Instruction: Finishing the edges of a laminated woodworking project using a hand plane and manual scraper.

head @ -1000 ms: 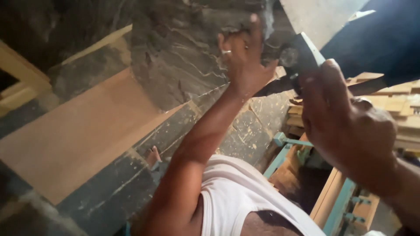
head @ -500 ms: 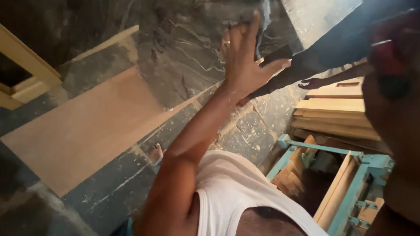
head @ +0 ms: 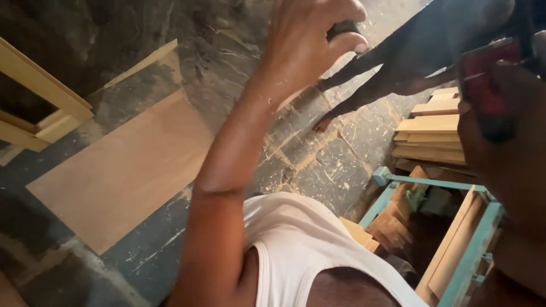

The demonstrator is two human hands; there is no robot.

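A pale wooden frame leans at far left, a flat brown board on the dusty floor beside it. The left hand is raised, fingers curled round a small dark object. Stacked planks lie beyond a teal metal stand. At right, the right hand, blurred, clasps a red-and-dark tool

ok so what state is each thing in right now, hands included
left hand: raised, fingers curled in a grip on a small dark object
right hand: close to the camera, blurred, holding a red and dark tool
plywood sheet: lying flat on the floor
stacked boards: piled flat
teal metal frame: standing, wood pieces inside
pale wooden frame: on the floor at the left edge
floor: strewn with sawdust
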